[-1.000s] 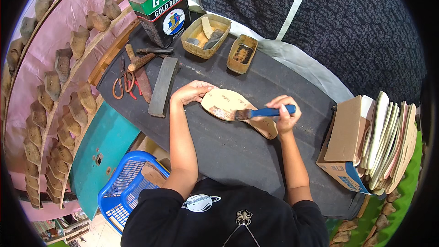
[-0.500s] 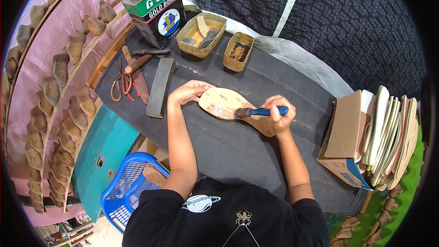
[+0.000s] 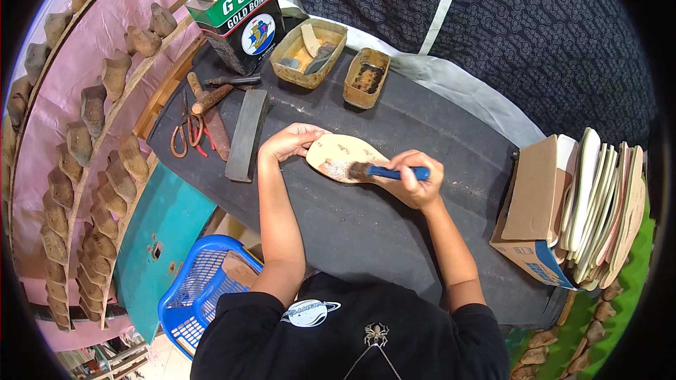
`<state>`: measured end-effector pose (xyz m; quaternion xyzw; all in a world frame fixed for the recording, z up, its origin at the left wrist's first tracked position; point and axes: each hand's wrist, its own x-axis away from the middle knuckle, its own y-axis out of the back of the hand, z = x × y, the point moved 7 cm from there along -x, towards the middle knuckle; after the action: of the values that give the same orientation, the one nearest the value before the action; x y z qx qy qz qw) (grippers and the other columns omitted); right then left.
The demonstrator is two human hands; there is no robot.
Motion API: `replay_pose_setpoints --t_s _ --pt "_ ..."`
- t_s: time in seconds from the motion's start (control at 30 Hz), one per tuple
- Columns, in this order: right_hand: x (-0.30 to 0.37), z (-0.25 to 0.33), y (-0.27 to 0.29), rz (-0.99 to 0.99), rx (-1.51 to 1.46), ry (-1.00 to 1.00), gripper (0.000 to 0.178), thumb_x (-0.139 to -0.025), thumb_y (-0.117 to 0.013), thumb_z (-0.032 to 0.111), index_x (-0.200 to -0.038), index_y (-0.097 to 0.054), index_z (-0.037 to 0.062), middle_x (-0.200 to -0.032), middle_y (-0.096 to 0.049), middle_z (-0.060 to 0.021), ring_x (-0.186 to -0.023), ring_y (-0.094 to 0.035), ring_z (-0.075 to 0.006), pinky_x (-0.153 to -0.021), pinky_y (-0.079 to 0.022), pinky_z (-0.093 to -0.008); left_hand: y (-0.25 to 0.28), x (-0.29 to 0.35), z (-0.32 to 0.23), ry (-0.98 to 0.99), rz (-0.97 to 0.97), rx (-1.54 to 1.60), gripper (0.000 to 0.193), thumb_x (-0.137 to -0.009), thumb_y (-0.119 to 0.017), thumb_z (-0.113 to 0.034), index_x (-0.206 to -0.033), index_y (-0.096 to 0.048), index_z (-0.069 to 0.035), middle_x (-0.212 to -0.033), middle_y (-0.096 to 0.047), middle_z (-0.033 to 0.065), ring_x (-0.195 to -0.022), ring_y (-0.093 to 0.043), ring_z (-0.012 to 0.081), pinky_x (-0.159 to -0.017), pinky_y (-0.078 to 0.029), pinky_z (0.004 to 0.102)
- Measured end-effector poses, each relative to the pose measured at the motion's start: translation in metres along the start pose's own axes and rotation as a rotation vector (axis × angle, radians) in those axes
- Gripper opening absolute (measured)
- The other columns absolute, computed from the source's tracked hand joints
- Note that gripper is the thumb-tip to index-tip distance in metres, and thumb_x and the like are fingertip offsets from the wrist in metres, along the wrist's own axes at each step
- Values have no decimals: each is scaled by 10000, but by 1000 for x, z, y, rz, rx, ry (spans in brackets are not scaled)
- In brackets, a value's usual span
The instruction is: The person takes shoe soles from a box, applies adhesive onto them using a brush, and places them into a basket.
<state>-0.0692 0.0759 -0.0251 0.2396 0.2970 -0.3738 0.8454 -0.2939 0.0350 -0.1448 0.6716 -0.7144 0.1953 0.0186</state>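
Note:
A tan shoe insole [image 3: 338, 149] with small printed marks lies slanted over the dark table. My left hand [image 3: 290, 142] pinches its wide end at the left edge. In my right hand [image 3: 422, 176] is a brush with a blue handle [image 3: 384, 171], held from above. Its dark bristles [image 3: 359, 169] rest on the insole, beside a whitish, flaky patch [image 3: 338, 169] near the lower edge. The brush and my right hand cover part of the insole's narrow end.
Scissors [image 3: 189, 130], a hammer [image 3: 211, 98] and a grey block [image 3: 248, 135] lie left. Behind stand a metal can [image 3: 236, 17] and two tan trays [image 3: 310, 74], [image 3: 366, 98]. A cardboard box [image 3: 531, 197] of insoles [image 3: 598, 204] is right; a blue basket [image 3: 190, 288] sits below left.
My right hand and the brush have shifted slightly to the left along the insole, and the handle lies flatter. My left hand keeps its hold in the same place.

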Motion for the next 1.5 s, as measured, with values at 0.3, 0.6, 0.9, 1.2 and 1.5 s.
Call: replay_pose_setpoints --t_s 0.3,0.6,0.9,1.2,1.5 --pt "-5 4 -8 15 -86 -25 46 -718 -568 15 -715 -539 -20 -724 -608 -139 -708 -615 -223 -632 -485 -295 1 -1 1 -5 7 -7 318 -841 -492 -203 -1074 -520 11 -936 -598 54 -808 -585 96 -671 -500 229" --pt "-5 6 12 -9 68 48 95 -690 -547 37 -615 -493 18 -593 -576 -91 -515 -567 -153 -460 -435 -239 -1 0 0 -9 14 -15 313 -841 -491 -201 -1076 -523 4 -936 -598 48 -811 -581 88 -665 -494 219" --pt "-6 1 -15 144 -3 -35 70 -729 -537 46 -764 -527 -13 -828 -605 -160 -774 -599 -226 -701 -469 -296 0 1 0 15 -24 -36 305 -833 -511 -204 -1056 -535 2 -942 -597 57 -812 -588 106 -678 -496 222" --pt "-4 6 12 -19 82 59 129 -692 -539 74 -596 -473 18 -556 -526 -81 -455 -509 -157 -421 -389 -252 -2 -1 -1 -5 22 -15 306 -837 -505 -192 -1060 -528 16 -954 -593 66 -830 -585 112 -683 -500 225" --pt "-4 -7 -28 183 9 -78 143 -777 -573 110 -823 -523 -17 -878 -590 -173 -860 -579 -249 -772 -449 -325 0 -1 2 7 3 -22 311 -843 -495 -206 -1068 -525 7 -944 -594 54 -812 -582 102 -674 -496 225"
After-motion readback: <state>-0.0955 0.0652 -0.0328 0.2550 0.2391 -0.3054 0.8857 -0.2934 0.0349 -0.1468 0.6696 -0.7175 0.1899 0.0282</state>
